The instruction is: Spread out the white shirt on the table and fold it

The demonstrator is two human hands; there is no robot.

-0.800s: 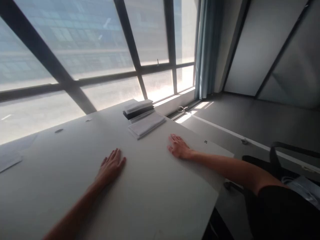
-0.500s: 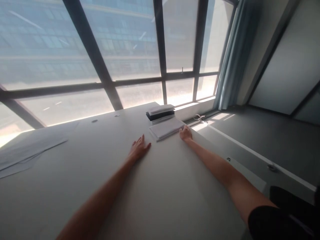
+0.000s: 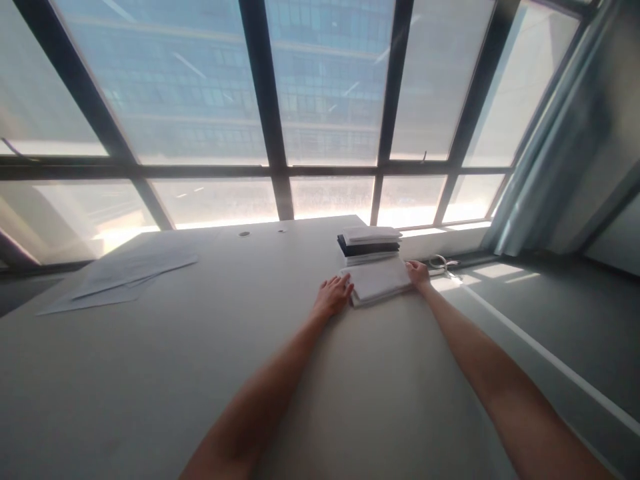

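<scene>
A folded white cloth (image 3: 380, 280) lies flat near the right edge of the white table (image 3: 220, 373). At its left edge is my left hand (image 3: 333, 295), fingers and thumb closed on the border of the cloth. My right hand (image 3: 418, 274) pinches the right edge, its fingertips partly hidden by the cloth. Just behind stands a small stack of folded pieces, with a white folded piece (image 3: 371, 235) on top and a black folded piece (image 3: 370, 249) beneath it.
Large paper sheets (image 3: 135, 273) lie on the table's left side. A round cable hole (image 3: 244, 234) sits near the far edge. Beyond the right edge, a coiled white cable (image 3: 440, 263) lies by the window wall. A blue-grey curtain (image 3: 540, 180) hangs at the right.
The view has turned left. My left hand has gone from spread on the table beside the folded white cloth to its left edge. My right hand stays at the right edge.
</scene>
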